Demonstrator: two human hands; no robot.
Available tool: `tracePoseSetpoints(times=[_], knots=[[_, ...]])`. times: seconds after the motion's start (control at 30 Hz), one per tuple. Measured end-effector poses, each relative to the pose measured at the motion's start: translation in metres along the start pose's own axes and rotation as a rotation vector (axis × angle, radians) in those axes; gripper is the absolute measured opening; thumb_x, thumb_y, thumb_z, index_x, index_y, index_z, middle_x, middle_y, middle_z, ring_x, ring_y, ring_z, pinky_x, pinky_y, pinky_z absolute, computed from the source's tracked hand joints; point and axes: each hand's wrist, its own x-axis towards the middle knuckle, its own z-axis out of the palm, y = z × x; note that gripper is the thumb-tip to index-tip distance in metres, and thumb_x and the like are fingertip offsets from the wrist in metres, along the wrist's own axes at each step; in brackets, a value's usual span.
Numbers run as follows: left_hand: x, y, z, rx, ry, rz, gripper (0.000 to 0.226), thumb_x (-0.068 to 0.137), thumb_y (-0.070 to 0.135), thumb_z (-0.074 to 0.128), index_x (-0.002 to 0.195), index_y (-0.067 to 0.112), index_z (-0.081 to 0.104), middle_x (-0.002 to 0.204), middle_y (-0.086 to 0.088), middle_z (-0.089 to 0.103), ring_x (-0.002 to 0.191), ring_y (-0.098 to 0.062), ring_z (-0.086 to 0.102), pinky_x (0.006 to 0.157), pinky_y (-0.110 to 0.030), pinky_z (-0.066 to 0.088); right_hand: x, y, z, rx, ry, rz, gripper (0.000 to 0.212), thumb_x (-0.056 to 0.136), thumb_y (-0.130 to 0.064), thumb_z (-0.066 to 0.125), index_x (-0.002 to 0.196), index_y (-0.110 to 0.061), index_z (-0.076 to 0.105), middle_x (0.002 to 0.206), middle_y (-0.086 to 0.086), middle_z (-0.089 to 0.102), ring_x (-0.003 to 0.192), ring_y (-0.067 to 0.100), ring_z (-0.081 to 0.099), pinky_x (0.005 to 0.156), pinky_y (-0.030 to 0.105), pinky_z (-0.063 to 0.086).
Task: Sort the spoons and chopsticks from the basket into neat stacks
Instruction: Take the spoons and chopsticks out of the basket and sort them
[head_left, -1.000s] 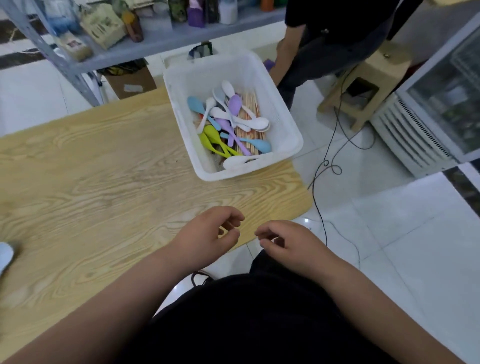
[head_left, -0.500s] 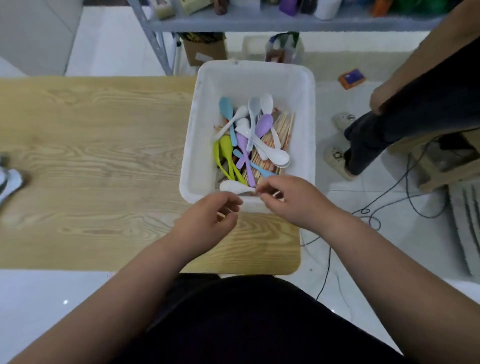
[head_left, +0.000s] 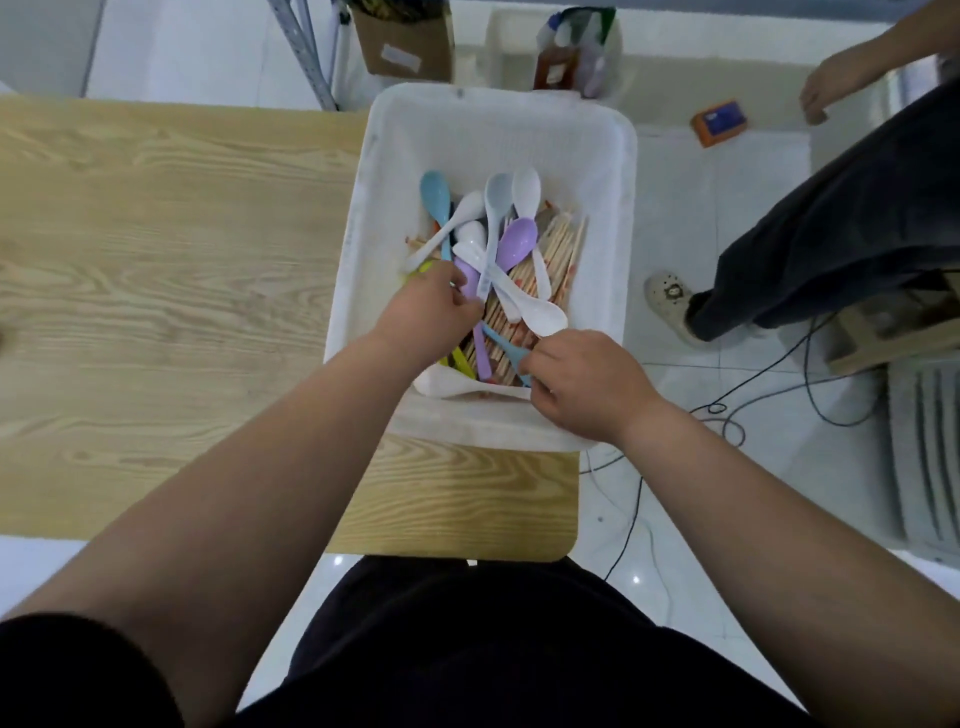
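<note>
A white plastic basket (head_left: 621, 218) stands on the right end of the wooden table (head_left: 166, 270). It holds a tangle of plastic spoons: a light blue spoon (head_left: 435, 195), a purple spoon (head_left: 515, 241), several white ones (head_left: 545, 317) and yellow-green ones, all lying over a bed of wooden chopsticks (head_left: 558, 254). My left hand (head_left: 428, 314) is inside the basket with fingers curled at a second purple spoon (head_left: 483, 356), hiding the yellow-green spoons. At the near right corner, my right hand (head_left: 584, 384) pinches the end of a blue spoon (head_left: 500, 344).
Another person (head_left: 831, 234) stands on the floor right of the basket, beside a wooden stool (head_left: 893, 332). Cables (head_left: 727, 415) trail over the tiles. A cardboard box (head_left: 405, 47), bottles, an orange box (head_left: 719, 122) and a shelf leg (head_left: 301, 52) lie beyond the table.
Both hands have moved forward from the table's near edge into the basket. The left now curls among the spoons and the right has taken hold of the blue spoon.
</note>
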Motion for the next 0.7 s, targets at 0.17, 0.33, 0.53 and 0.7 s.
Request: tracePoseSetpoints(times=[0.17,0.33,0.53,0.7], knots=[[0.036,0.014,0.012,0.026,0.020,-0.057,0.024,0.089,0.032,0.062,0.070,0.023,0.050,0.067,0.005,0.060,0.060,-0.009,0.055,0.047,-0.020,0.032,0.003,0.003,0.000,-0.052,-0.022,-0.009,0.017,0.083,-0.019,0.060,0.088,-0.011,0.074,0.078,0.007,0.067,0.071,0.031,0.060,0.059,0.037,0.044],[0.037,0.012,0.012,0.012,-0.061,-0.067,0.013,0.086,0.020,0.058,0.074,0.016,0.063,0.070,-0.004,0.068,0.064,-0.024,0.067,0.052,-0.027,0.050,0.004,0.001,0.002,-0.047,-0.041,0.021,0.021,0.085,-0.021,0.055,0.089,-0.012,0.073,0.077,0.007,0.066,0.072,0.032,0.060,0.061,0.039,0.047],[0.006,-0.014,0.001,-0.463,-0.112,-0.248,0.010,0.083,0.003,0.065,0.084,0.012,0.070,0.081,-0.013,0.069,0.072,-0.024,0.067,0.073,-0.036,0.062,0.003,-0.001,0.001,-0.074,-0.046,0.035,0.013,0.085,-0.019,0.062,0.087,-0.010,0.071,0.078,0.007,0.066,0.073,0.032,0.061,0.062,0.039,0.046],[-0.044,-0.038,-0.013,-0.655,-0.158,-0.243,0.015,0.089,0.001,0.067,0.094,0.015,0.066,0.078,-0.004,0.061,0.071,-0.016,0.064,0.072,-0.030,0.058,0.006,-0.002,0.000,-0.134,-0.129,0.062,0.023,0.091,-0.026,0.054,0.099,-0.013,0.071,0.089,0.005,0.067,0.082,0.031,0.062,0.068,0.040,0.045]])
